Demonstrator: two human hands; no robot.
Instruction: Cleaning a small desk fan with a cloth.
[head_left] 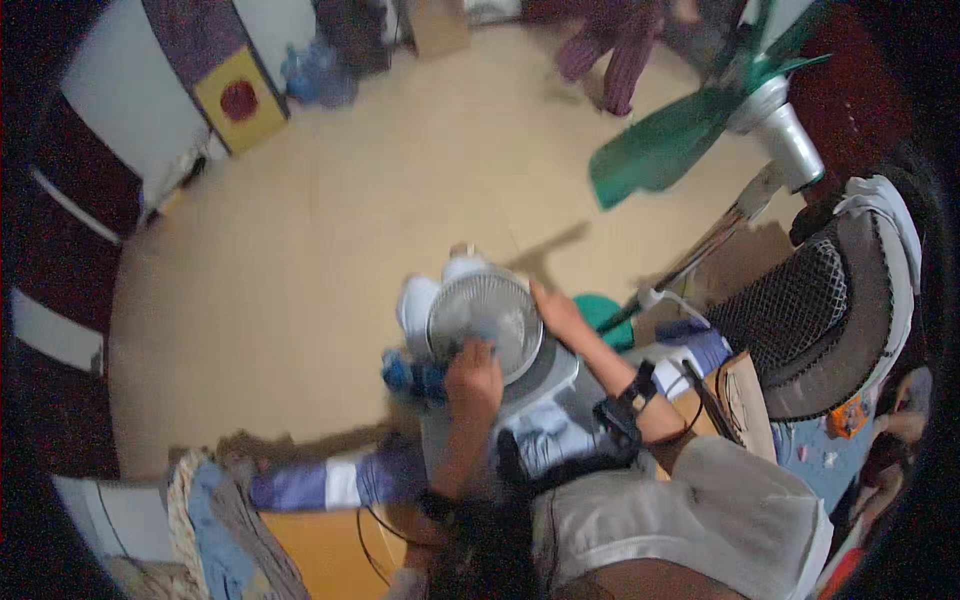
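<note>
A round grey wire fan guard with a ribbed rim lies in front of me, over a grey surface. My right hand grips its right rim, fingers partly hidden. Inside the guard's near left part, my left hand is closed, its fingers blurred around something small and bluish that I cannot make out. To the right stands a fan with green blades, no guard around them, on a thin pole. A light blue patch shows between my forearms. A blue object is beside the guard.
Behind the fan's pole is a green round object. A dark mesh-backed chair stands at the right. Another person's purple trousers show at the far side. Blue bottles stand far left on the pale floor.
</note>
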